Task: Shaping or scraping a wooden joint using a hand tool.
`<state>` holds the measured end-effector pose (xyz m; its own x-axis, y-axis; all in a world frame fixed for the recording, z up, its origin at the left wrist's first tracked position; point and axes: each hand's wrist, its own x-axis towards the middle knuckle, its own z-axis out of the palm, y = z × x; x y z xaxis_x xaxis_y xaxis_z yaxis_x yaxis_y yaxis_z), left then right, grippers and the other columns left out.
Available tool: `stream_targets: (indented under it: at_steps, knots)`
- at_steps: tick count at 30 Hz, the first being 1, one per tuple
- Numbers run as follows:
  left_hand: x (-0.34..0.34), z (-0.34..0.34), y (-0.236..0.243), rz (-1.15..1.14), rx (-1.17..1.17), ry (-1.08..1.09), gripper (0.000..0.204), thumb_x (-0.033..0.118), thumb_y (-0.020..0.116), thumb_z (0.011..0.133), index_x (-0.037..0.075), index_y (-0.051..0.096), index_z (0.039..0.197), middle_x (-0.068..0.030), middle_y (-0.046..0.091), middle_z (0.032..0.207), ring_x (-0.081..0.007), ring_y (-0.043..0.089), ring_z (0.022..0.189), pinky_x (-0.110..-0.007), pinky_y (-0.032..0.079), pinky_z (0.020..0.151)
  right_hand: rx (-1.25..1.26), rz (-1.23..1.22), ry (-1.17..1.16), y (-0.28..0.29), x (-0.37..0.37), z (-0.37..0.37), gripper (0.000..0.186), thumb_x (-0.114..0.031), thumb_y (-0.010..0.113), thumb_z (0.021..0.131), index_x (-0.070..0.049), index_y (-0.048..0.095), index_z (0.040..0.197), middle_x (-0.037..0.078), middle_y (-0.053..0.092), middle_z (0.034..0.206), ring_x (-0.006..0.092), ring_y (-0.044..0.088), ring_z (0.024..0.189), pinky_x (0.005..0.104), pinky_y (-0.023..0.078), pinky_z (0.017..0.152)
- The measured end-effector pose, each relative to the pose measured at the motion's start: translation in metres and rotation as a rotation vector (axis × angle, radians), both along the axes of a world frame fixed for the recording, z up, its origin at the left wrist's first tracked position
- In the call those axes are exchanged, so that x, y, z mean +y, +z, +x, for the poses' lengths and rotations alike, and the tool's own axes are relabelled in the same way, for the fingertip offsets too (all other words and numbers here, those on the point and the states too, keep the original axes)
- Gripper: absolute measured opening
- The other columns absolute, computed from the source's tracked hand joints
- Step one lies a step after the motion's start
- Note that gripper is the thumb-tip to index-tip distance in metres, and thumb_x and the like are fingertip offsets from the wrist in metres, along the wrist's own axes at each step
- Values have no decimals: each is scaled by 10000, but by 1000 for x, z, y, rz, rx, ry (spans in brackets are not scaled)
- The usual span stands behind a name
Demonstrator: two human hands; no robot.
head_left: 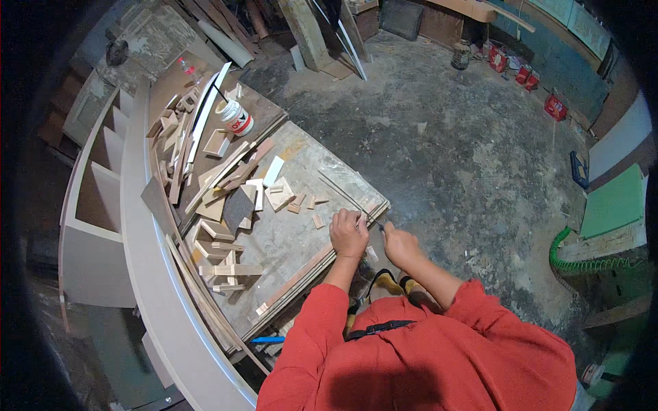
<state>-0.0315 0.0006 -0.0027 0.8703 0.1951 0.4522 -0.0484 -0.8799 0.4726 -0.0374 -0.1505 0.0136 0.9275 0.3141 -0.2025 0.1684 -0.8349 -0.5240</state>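
My left hand [347,233] is closed at the near right edge of a low worktable [301,233], gripping the end of a thin wooden strip [346,194] that lies along that edge. My right hand [399,245] is just to the right, off the table's edge, closed around a small dark tool [376,222] whose tip points toward the left hand. Both red sleeves come in from the lower edge. What the tool is I cannot tell.
Several wood offcuts and small blocks [219,212] litter the table, with a white tub [235,116] holding a brush at its far end. A curved white shelf unit [137,226] stands left. Concrete floor [445,151] lies right, with a green coiled hose [572,260].
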Motion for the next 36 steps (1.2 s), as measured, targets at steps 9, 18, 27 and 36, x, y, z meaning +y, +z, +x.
stream_targets:
  at_steps: [9,18,27,36]
  knots:
    - [-1,1,0,11,-4,14,130,155,675,730,112,638,847,-68,553,885,-290,542,884,-415,444,751,-94,38,7,-13,1,1,225,-238,467,939,-17,484,975,255,641,748,448,639,718,560,486,633]
    - [-9,6,7,0,-41,-16,98,153,667,747,93,625,812,-90,553,839,-309,554,834,-421,454,726,-204,141,-29,-25,25,33,225,-243,484,934,-21,485,974,261,637,729,455,633,691,568,483,613]
    - [-1,2,1,-28,-23,-10,139,156,694,722,108,615,826,-67,556,867,-295,550,878,-426,449,743,1,29,-10,0,-17,-15,199,-177,414,913,-4,480,985,281,646,809,471,635,766,574,485,688]
    - [-3,1,6,-19,-59,3,122,127,697,729,85,623,816,-96,572,835,-314,557,823,-419,463,734,-67,63,5,-9,3,6,193,-146,407,902,-7,501,999,264,658,851,444,654,827,560,493,723]
